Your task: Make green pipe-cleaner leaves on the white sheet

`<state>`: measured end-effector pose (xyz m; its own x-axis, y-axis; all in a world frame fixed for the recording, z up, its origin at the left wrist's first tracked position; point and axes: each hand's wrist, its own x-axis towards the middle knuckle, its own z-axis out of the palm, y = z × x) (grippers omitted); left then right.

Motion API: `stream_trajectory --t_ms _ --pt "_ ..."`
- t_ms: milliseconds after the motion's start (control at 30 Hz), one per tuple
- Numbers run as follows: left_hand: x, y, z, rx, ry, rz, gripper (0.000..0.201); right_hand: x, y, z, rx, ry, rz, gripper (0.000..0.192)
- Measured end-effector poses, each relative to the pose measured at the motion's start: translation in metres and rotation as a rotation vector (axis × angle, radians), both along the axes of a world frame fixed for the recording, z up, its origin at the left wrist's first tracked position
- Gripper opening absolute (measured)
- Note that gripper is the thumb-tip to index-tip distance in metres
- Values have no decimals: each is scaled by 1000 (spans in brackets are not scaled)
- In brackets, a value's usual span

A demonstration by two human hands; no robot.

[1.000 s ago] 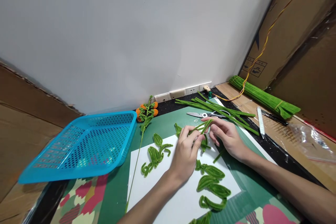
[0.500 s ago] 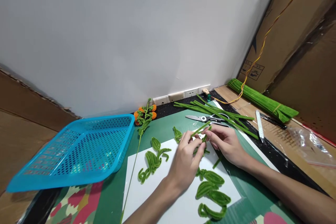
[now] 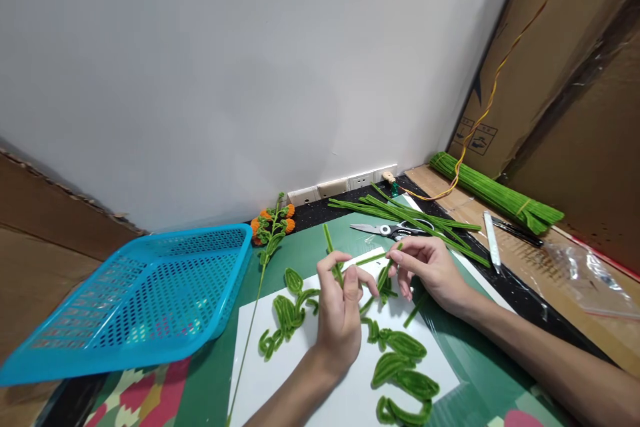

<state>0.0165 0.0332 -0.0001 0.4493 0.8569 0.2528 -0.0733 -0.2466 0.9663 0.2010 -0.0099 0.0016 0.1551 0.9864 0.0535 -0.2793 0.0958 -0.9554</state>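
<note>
My left hand (image 3: 341,310) is over the white sheet (image 3: 320,387), palm turned up and fingers curled. A green pipe cleaner (image 3: 327,238) sticks up from behind its thumb and fingers. To its right, my right hand (image 3: 427,273) pinches another green pipe cleaner (image 3: 379,287) between thumb and forefinger; this piece slants down toward the left hand. A small green leaf shape hangs by it, partly hidden. Bent green leaf shapes (image 3: 419,383) lie on the sheet below, and more leaf shapes (image 3: 285,312) are left of the left hand.
A blue basket (image 3: 220,320) stands at left, beside an orange-flowered stem (image 3: 270,240). Behind my hands are scissors (image 3: 370,229) and loose green pipe cleaners (image 3: 410,215). A pipe-cleaner bundle (image 3: 500,190) and a white cutter (image 3: 492,240) lie at right, near a cable (image 3: 495,87).
My left hand has drawn away leftward from my right hand and turned palm up. The pipe cleaner at its fingers now points upward. My right hand keeps its pinch in nearly the same place.
</note>
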Motion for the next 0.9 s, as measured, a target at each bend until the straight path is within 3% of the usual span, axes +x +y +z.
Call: stream_trajectory --t_ms 133,333,500,633,733,900 --pt "2 -1 9 -133 -83 69 62 1 1 0 -44 7 78 36" --pt "1 6 10 -199 -97 141 43 5 2 0 -74 7 132 39" --pt "-4 10 5 -46 29 6 47 5 0 1 -42 20 129 34" --pt "-6 7 14 214 185 -198 41 7 -2 4 -4 3 180 31" --pt "-5 5 19 264 244 -330 37 9 -3 6 36 16 176 28" --pt "-2 7 17 224 261 -278 34 12 -3 8 35 -19 138 29"
